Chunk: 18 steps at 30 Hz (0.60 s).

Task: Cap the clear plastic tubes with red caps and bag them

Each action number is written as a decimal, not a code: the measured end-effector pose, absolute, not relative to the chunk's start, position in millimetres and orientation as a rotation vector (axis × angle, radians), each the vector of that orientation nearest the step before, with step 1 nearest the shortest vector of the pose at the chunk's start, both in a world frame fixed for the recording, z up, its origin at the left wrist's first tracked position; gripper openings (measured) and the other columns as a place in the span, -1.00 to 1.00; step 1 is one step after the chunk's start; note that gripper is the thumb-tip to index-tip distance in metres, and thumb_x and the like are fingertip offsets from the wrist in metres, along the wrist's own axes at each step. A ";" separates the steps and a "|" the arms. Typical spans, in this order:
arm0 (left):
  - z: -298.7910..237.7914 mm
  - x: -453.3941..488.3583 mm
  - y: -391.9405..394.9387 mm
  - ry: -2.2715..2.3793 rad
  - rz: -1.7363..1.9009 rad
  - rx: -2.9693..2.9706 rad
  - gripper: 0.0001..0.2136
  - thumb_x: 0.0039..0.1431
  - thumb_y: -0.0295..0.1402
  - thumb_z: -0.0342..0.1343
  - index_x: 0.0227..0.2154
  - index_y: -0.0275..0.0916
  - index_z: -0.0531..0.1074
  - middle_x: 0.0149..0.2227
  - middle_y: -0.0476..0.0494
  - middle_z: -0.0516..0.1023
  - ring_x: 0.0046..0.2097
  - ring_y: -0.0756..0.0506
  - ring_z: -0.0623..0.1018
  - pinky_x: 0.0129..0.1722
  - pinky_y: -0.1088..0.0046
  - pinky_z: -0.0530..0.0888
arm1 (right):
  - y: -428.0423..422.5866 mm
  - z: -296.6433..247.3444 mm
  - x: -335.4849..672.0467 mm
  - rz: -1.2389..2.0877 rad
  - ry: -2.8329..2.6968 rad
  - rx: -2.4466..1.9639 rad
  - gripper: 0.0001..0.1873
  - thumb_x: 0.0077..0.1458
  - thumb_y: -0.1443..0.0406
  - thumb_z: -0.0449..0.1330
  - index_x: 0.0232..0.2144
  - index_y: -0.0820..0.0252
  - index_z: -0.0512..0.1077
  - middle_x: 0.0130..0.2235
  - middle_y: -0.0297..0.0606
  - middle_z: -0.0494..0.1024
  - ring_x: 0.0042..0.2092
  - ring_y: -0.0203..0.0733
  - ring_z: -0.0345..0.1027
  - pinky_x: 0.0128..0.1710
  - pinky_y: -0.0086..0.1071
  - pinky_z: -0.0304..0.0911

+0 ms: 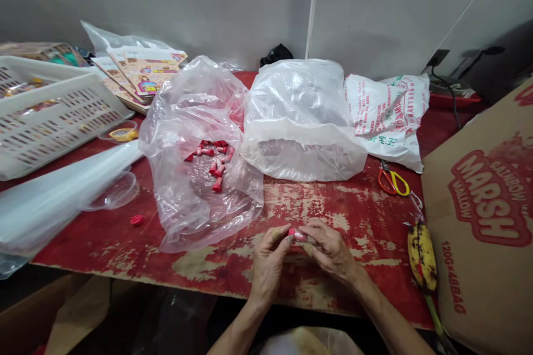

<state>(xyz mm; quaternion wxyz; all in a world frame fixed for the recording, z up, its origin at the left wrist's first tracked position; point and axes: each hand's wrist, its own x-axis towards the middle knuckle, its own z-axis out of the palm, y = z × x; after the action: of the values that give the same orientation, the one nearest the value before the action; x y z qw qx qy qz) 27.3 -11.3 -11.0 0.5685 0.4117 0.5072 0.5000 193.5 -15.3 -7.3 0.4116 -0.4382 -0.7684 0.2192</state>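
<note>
A small red tube-shaped piece with a pale printed side is pinched between both hands above the front of the table. My left hand grips its red end with thumb and forefinger. On the other end, the fingers of my right hand are closed. Several similar red pieces lie in the mouth of a clear plastic bag, beyond my left hand. Off to the left of that bag, a round red piece rests alone on the table.
On the worn red table stand a white plastic bag and a printed sack. Scissors, a banana and a large carton are at right. A white basket, printed cards and plastic sheeting occupy the left.
</note>
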 end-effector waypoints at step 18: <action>-19.6 22.8 -15.7 1.170 1.132 0.995 -0.75 0.04 -0.22 0.19 -0.22 -0.15 0.57 -0.23 -0.13 0.55 -0.16 -0.11 0.50 -0.10 0.39 0.41 | -27.8 -8.5 172.6 0.936 -1.647 -1.437 -0.77 0.09 0.27 0.13 -0.16 0.14 0.34 -0.22 -0.27 0.49 -0.22 -0.21 0.38 -0.19 -0.37 0.28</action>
<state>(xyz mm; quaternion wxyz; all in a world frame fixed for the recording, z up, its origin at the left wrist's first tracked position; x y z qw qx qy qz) 22.8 -15.7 -19.6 0.5784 0.4256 0.5001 0.4840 172.6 -27.8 -8.5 0.3728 -0.5607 -0.6429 0.3652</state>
